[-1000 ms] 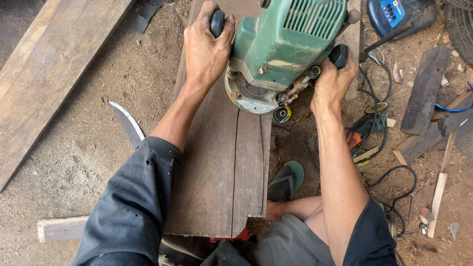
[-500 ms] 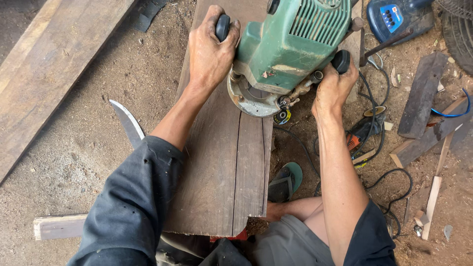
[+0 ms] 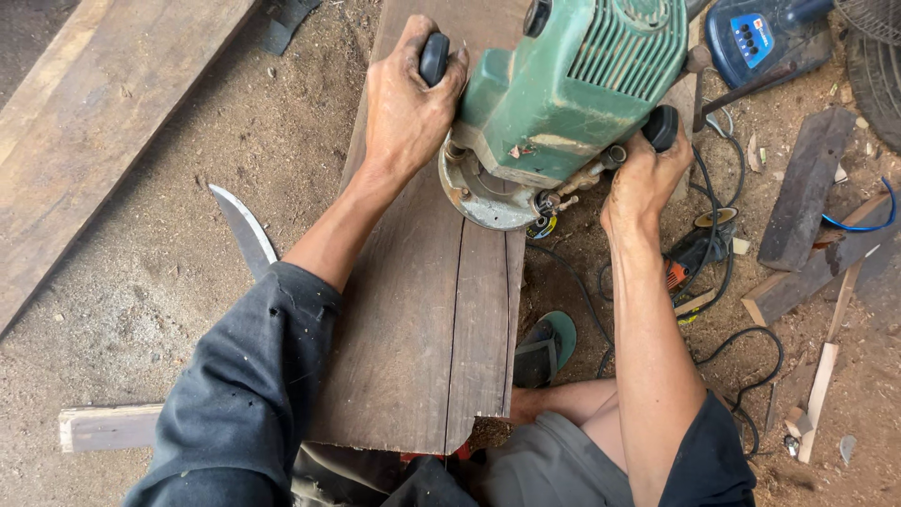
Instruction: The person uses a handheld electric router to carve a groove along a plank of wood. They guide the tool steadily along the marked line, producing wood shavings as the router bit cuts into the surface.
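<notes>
A green electric router (image 3: pixel 563 103) with a round metal base stands on a dark wooden board (image 3: pixel 422 329) that lies lengthwise in front of me. My left hand (image 3: pixel 408 103) grips the router's black left knob. My right hand (image 3: pixel 643 174) grips the black right knob at the board's right edge. A routed groove (image 3: pixel 457 329) runs along the board from the router's base towards me.
A curved blade (image 3: pixel 242 230) lies on the sandy ground left of the board. A wide plank (image 3: pixel 94 131) lies at far left. Black cables (image 3: pixel 723 347), an orange tool (image 3: pixel 690 258), wood scraps (image 3: pixel 802 192) and a blue device (image 3: pixel 751 38) crowd the right. My sandalled foot (image 3: pixel 544 347) rests beside the board.
The router and both hands have slid farther away along the board, and the groove behind it has lengthened.
</notes>
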